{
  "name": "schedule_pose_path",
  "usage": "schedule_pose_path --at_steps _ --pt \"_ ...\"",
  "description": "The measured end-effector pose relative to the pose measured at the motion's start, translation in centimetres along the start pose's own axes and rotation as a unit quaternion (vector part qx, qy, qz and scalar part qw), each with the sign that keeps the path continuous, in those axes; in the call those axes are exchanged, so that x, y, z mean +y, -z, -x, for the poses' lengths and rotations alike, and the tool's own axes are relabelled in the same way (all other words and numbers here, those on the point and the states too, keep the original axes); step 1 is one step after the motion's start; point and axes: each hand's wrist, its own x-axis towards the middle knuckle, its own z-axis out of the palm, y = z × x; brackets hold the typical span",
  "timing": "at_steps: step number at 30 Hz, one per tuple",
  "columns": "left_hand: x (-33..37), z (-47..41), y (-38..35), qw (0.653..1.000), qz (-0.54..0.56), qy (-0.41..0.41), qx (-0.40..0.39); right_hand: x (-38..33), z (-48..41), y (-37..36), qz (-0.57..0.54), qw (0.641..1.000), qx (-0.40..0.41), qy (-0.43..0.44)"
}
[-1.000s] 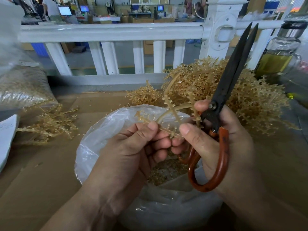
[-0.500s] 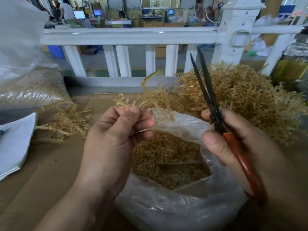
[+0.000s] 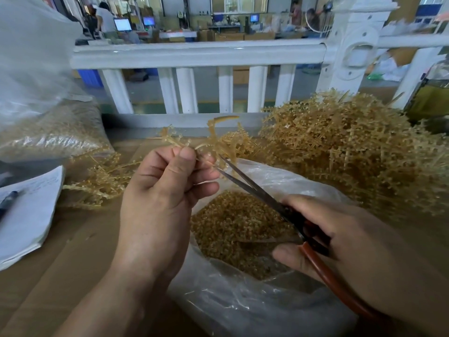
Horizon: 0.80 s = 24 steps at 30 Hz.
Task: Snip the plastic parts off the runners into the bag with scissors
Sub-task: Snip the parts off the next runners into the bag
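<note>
Hands: right hand (image 3: 340,239) gripping scissors (image 3: 255,188), blades parted; left hand (image 3: 160,198) pinching runner (image 3: 213,142) above bag (image 3: 243,300). Risk: blade tips beside left fingertips (image 3: 187,154), nick likely; parts cut beyond bag rim would scatter onto bench (image 3: 73,263). Change: blades upright half-second earlier, now lowered to runner. Uncut pile (image 3: 352,154) behind.

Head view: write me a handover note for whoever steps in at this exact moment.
Left hand pinches a runner above the bag mouth.
Right hand grips the scissors, blades open at the runner, close to the left hand.
Done: a layer of snipped parts lies in the bag.
Left: snip this runner, then the large pile of uncut runners behind the bag, on the right.
</note>
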Motion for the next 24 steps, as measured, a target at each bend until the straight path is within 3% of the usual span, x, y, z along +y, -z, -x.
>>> schedule_pose_path --at_steps 24 --pt "-0.6 0.9 -1.0 0.997 -0.058 -0.031 -0.039 -0.1 0.2 -0.4 0.012 0.996 0.069 0.050"
